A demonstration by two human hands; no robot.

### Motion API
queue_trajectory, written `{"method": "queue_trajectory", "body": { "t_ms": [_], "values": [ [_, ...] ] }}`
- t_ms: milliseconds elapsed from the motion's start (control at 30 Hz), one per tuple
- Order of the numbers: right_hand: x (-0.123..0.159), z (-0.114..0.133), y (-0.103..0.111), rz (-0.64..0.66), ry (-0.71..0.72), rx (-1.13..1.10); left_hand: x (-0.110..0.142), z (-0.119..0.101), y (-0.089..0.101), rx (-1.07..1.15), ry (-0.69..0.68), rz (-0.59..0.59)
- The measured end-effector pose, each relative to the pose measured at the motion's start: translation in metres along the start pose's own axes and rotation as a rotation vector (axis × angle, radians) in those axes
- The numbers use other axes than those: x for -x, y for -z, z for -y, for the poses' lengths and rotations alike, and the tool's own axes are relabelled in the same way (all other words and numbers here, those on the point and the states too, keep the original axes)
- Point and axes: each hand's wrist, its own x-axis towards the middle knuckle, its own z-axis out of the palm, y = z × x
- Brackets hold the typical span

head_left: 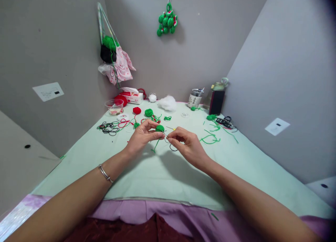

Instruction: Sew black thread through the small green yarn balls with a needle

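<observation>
My left hand [143, 135] is closed, its thumb and fingers pinching a small green crocheted ball [159, 128]. A green yarn tail [155, 146] hangs below the ball. Just to the right, my right hand [186, 144] is closed in a pinch on a thin needle, mostly hidden by the fingers, whose tip points at the ball. Black yarn [173, 149] loops down between the two hands. Behind my right fingers lies a thin tool with a yellow part [173, 129], partly covered.
Green yarn balls [148, 112], a red yarn ball [137, 110], tangled black cord [107, 128] and white stuffing [168, 103] lie beyond my hands. Green yarn scraps [210, 139] are at right. A tissue box [132, 97], can [195, 98] and dark phone [217, 102] stand near the walls.
</observation>
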Motion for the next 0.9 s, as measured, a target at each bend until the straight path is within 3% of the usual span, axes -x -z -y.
{"method": "queue_trajectory", "body": {
  "t_ms": [500, 700, 800, 900],
  "values": [
    [-0.003, -0.01, -0.003, -0.029, -0.041, -0.12, 0.001, 0.001, 0.001, 0.081, 0.11, 0.089],
    [-0.004, -0.006, -0.006, 0.001, -0.236, -0.309, 0.001, 0.005, -0.005, -0.078, 0.004, 0.065],
    [-0.004, -0.006, -0.007, 0.003, -0.233, -0.352, 0.002, 0.007, -0.008, -0.158, -0.033, 0.025],
    [-0.003, -0.008, -0.008, 0.03, -0.176, -0.224, 0.003, 0.01, -0.008, -0.248, -0.071, 0.029]
  ]
}}
